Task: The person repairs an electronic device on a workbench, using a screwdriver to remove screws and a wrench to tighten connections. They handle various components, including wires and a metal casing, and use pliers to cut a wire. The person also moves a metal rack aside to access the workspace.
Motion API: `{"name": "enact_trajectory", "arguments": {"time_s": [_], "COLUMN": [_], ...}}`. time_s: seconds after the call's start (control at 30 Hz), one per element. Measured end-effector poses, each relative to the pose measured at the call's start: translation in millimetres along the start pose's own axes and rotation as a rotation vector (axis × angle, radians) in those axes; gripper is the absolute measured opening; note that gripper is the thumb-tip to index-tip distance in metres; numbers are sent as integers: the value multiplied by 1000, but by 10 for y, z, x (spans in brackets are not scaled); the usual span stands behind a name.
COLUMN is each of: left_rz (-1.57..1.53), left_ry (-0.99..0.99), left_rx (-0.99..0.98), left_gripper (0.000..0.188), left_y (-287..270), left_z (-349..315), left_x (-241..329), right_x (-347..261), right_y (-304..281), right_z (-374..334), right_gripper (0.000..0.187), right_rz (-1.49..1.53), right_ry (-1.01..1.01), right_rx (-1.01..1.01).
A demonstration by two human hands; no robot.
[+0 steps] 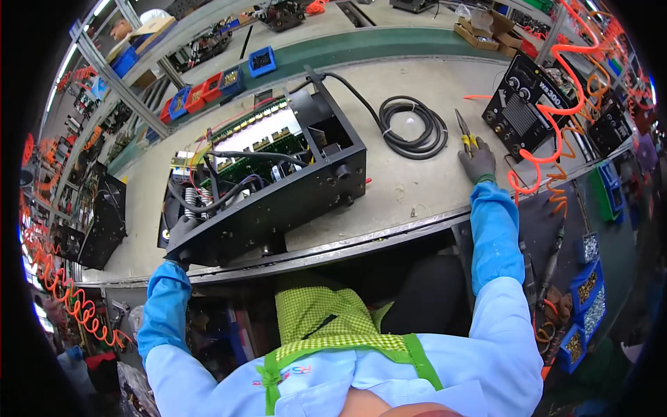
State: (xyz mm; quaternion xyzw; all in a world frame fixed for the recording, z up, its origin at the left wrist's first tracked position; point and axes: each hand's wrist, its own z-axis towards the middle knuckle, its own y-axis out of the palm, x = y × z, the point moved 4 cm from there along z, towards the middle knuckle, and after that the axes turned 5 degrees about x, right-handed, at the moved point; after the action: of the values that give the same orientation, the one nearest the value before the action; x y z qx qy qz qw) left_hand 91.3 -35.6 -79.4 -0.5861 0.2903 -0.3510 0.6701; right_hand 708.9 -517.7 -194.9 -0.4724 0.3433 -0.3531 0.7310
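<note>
- The left hand (182,233), in a grey glove with a blue sleeve over the forearm, reaches up from the lower left and grips the near left corner of the open black machine case (267,184); the fingers curl over the case edge, closed on it.
- The right hand (478,161), also gloved, stretches far out to the right with the arm almost straight and rests on the yellow-handled pliers (465,133) lying on the bench (389,198). Whether the fingers are closed round the handles or only laid on them I cannot tell.
- The case sits on the bench left of centre, turned at an angle, its top open so that green circuit boards and black cables show inside.
- A coiled black cable (411,128) lies on the bench between the case and the pliers, its lead running back to the case.
- A second, closed black unit (526,108) stands just beyond the right hand, with an orange spiral hose (556,111) hanging across it.
- The left hand's palm and the pliers' handles are hidden by glove and case.
</note>
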Motion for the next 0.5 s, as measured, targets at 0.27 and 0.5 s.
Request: {"name": "enact_trajectory", "arguments": {"time_s": [0.27,0.5], "left_rz": [-790,-542], "left_ry": [-535,-370], "left_rx": [93,95], "left_gripper": [22,19], "left_y": [331,288], "left_z": [-29,-1], "left_x": [121,454], "right_x": [-12,-57], "right_y": [79,-46], "right_z": [112,64], "right_gripper": [58,59], "right_rz": [72,37], "right_ry": [-30,-47], "right_rx": [152,82]}}
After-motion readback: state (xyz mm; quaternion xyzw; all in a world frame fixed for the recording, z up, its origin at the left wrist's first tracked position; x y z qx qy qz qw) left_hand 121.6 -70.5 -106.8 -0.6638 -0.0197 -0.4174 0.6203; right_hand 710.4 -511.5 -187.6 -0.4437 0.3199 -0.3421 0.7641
